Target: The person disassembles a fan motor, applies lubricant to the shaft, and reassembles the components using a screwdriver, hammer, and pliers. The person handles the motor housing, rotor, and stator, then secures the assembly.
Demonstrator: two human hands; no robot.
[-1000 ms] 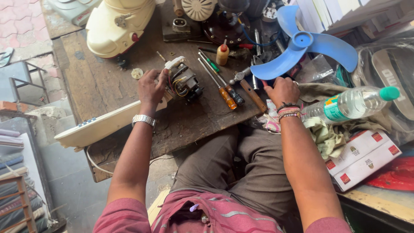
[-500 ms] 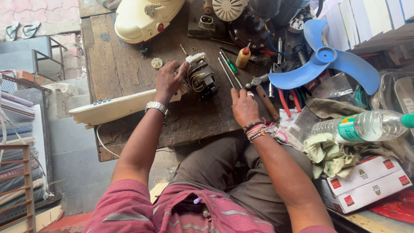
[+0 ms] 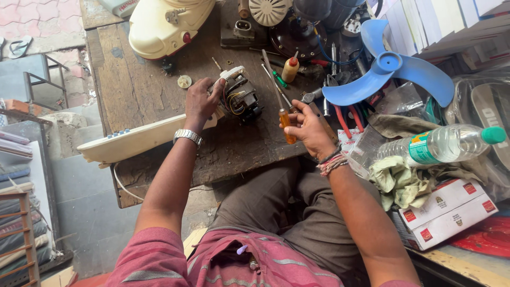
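Pink striped shirt, grey trousers, L wrist silver watch [image 3: 187, 136], R wrist thread bands [image 3: 332, 162]

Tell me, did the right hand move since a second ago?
Yes. The right hand left the cloths beside the water bottle and came toward the motor, now gripping an orange-handled screwdriver.

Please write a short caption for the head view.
Left hand steadies small electric motor; right hand grips orange-handled screwdriver.

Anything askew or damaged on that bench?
Yes: the clear plastic water bottle with green cap lies on its side atop crumpled rags, and the long cream plastic housing overhangs the worn wooden bench edge.
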